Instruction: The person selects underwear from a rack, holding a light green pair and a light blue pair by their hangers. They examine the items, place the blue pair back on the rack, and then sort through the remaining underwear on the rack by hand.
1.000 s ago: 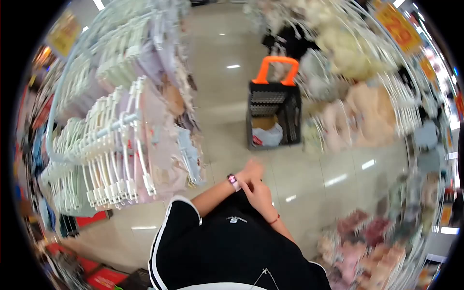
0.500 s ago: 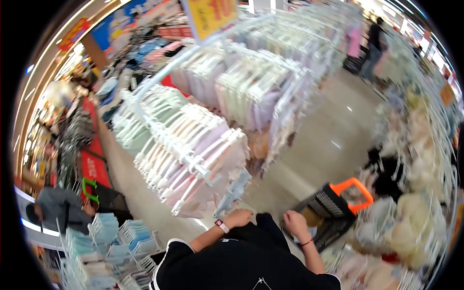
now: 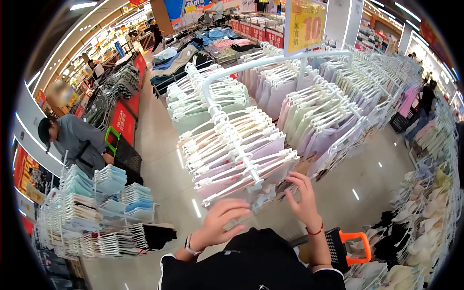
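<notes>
My left hand is raised in front of my body, fingers apart and nothing in it. To its right, my right hand reaches up, thumb and fingers spread, also holding nothing. Both are nearest the front end of a white metal rack. White clip hangers crowd along its bar, carrying pale pink, lilac and light green garments. The fingertips of my right hand overlap the edge of these garments in this view. Beside my right forearm stands a black shopping basket with an orange handle.
A yellow price sign stands above the rack. At left, a person in grey stands by a green-handled basket and a low garment rack. More hanging garments line the right side. Another person stands farther back.
My view has swung left and lifted. Both hands, earlier low and close to my body with fingers curled, are now raised toward the rack with fingers spread.
</notes>
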`<act>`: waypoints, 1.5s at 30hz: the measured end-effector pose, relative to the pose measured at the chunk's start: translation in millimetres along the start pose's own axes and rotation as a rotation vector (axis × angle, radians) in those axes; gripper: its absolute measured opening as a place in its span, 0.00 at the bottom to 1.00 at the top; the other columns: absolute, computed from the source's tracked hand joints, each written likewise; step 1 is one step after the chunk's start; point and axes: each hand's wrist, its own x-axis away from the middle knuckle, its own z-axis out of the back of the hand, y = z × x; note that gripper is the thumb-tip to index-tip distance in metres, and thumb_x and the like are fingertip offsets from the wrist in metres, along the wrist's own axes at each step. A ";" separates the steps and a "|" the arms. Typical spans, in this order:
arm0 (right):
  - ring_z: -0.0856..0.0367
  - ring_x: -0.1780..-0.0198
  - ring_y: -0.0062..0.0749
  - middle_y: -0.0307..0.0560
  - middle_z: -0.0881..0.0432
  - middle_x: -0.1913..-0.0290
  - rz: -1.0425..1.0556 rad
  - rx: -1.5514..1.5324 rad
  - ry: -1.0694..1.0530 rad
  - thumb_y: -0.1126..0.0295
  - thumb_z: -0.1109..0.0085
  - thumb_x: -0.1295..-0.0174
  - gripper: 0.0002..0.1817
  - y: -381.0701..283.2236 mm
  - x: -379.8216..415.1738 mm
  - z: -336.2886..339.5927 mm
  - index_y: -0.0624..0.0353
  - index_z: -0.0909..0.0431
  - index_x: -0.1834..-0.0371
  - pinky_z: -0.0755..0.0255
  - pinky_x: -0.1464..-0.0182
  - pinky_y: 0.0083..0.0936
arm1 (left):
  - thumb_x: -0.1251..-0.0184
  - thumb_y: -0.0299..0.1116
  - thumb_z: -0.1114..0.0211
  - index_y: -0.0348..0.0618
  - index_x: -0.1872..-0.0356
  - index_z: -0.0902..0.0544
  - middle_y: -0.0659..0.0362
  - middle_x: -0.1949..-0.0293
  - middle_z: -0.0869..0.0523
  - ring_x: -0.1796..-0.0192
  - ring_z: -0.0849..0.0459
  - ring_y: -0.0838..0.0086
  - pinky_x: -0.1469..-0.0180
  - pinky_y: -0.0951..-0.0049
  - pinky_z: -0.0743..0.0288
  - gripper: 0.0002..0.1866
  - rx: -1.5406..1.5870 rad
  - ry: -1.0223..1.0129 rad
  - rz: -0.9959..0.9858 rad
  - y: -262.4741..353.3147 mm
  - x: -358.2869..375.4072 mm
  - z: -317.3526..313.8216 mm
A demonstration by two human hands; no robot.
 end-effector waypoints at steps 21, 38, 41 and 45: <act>0.40 0.35 0.46 0.58 0.36 0.39 0.477 0.269 -0.058 0.71 0.36 0.62 0.43 30.8 -204.9 -110.8 0.66 0.42 0.37 0.54 0.32 0.43 | 0.47 0.36 0.37 0.45 0.34 0.42 0.53 0.33 0.40 0.32 0.43 0.62 0.33 0.56 0.51 0.38 -1.094 0.256 0.517 -120.3 -80.1 23.3; 0.35 0.38 0.38 0.50 0.29 0.44 0.466 0.408 0.150 0.72 0.44 0.53 0.26 35.0 -203.3 -135.6 0.60 0.30 0.46 0.49 0.36 0.41 | 0.40 0.47 0.42 0.50 0.38 0.34 0.59 0.40 0.29 0.37 0.34 0.66 0.33 0.55 0.53 0.29 -1.100 0.374 0.316 -168.5 -84.0 46.0; 0.35 0.38 0.37 0.49 0.29 0.43 0.476 0.441 0.162 0.72 0.44 0.53 0.26 36.0 -201.5 -135.3 0.60 0.30 0.46 0.49 0.35 0.40 | 0.40 0.47 0.42 0.50 0.38 0.33 0.59 0.40 0.29 0.37 0.33 0.66 0.33 0.55 0.53 0.29 -1.086 0.401 0.295 -170.8 -83.5 44.4; 0.35 0.38 0.36 0.48 0.29 0.42 0.489 0.461 0.163 0.71 0.43 0.55 0.27 39.1 -204.7 -140.2 0.59 0.30 0.45 0.49 0.35 0.40 | 0.41 0.48 0.41 0.49 0.39 0.33 0.59 0.39 0.31 0.35 0.38 0.65 0.32 0.52 0.58 0.29 -1.108 0.477 0.321 -157.6 -80.1 35.6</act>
